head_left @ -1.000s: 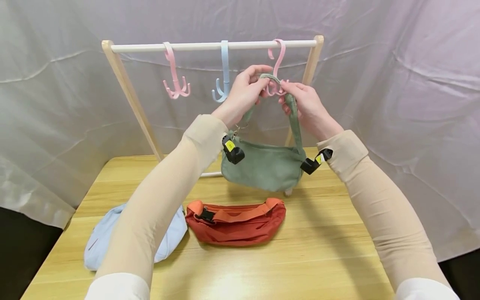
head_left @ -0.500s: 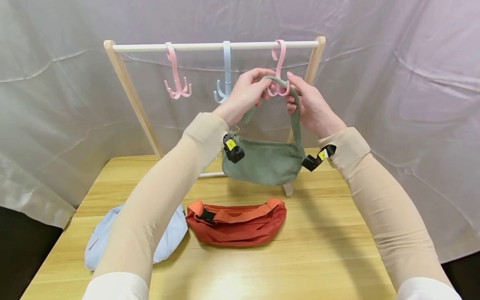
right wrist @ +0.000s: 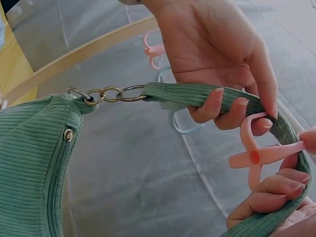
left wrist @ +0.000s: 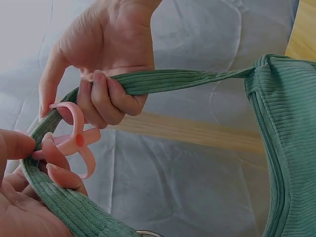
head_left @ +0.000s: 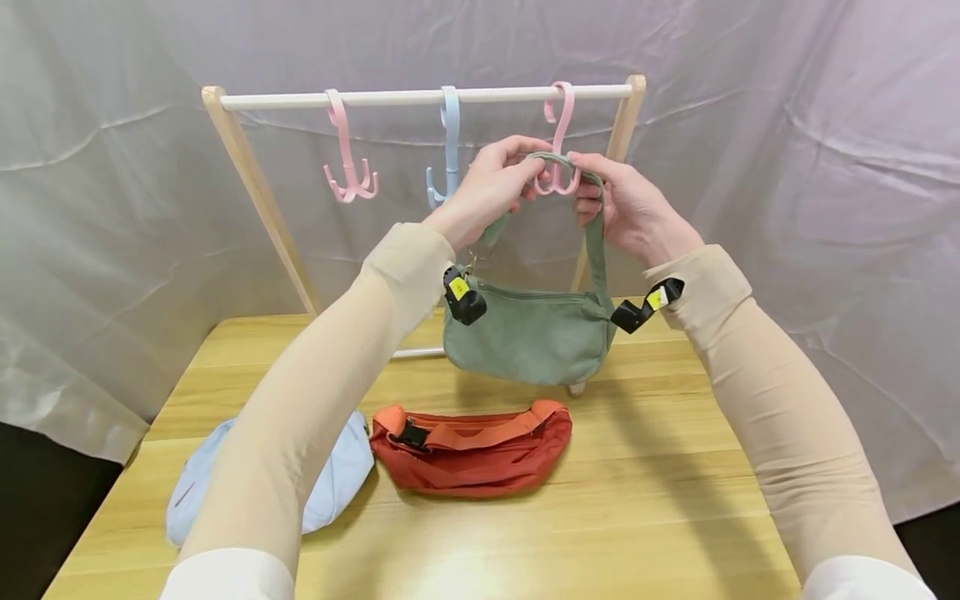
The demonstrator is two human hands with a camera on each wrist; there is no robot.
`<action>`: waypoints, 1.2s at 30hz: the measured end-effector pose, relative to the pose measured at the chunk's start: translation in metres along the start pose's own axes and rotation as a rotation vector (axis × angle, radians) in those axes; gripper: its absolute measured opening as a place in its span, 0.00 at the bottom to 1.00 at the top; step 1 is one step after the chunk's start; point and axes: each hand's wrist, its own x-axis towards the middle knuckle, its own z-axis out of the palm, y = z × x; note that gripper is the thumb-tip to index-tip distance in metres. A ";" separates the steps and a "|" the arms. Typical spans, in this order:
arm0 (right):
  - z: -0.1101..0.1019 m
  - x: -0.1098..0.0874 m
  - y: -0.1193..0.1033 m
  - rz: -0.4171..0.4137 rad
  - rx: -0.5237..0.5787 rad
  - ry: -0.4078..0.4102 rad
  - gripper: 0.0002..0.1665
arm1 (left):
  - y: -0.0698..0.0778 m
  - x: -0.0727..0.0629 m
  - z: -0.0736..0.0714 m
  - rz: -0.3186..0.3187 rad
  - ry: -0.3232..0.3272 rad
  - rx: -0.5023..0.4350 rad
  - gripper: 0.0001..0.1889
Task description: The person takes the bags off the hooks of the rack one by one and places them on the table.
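A green corduroy shoulder bag [head_left: 528, 337] hangs by its strap above the table. My left hand [head_left: 491, 179] pinches the strap [left wrist: 163, 81] left of the right-hand pink hook [head_left: 564, 117], on the side with the chain [right wrist: 111, 93]. On the other side, my right hand [head_left: 633, 204] has its fingers curled round the strap, with thumb and index finger close to a prong. In both wrist views the strap's top bend lies around the outside of the hook's prongs [left wrist: 79, 140]. The bag's zipper [right wrist: 57, 182] is closed.
A white rail [head_left: 390, 97] on a wooden frame also carries a second pink hook [head_left: 347, 158] and a blue hook [head_left: 450, 133]. On the wooden table [head_left: 637, 500] lie a red waist bag [head_left: 472, 458] and a light blue bag [head_left: 341, 479], partly behind my left arm.
My right hand's index finger lifted from the strap, then came back to it; that hand has shifted slightly right. My left hand keeps its pinch, and the strap now lies nearer the hook's stem.
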 end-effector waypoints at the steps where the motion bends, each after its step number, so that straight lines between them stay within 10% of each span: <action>1: 0.000 0.000 -0.001 0.000 0.011 -0.003 0.19 | 0.000 0.000 0.000 0.004 -0.001 0.002 0.15; 11: 0.003 -0.004 -0.004 -0.084 -0.036 0.055 0.15 | 0.003 0.001 0.000 0.051 0.027 0.017 0.14; 21: 0.003 -0.009 0.005 -0.332 -0.157 0.126 0.13 | 0.007 -0.003 0.002 0.248 0.112 0.085 0.15; 36: -0.021 -0.033 0.040 -0.457 -0.355 -0.011 0.09 | 0.006 -0.022 0.009 0.334 0.079 0.201 0.14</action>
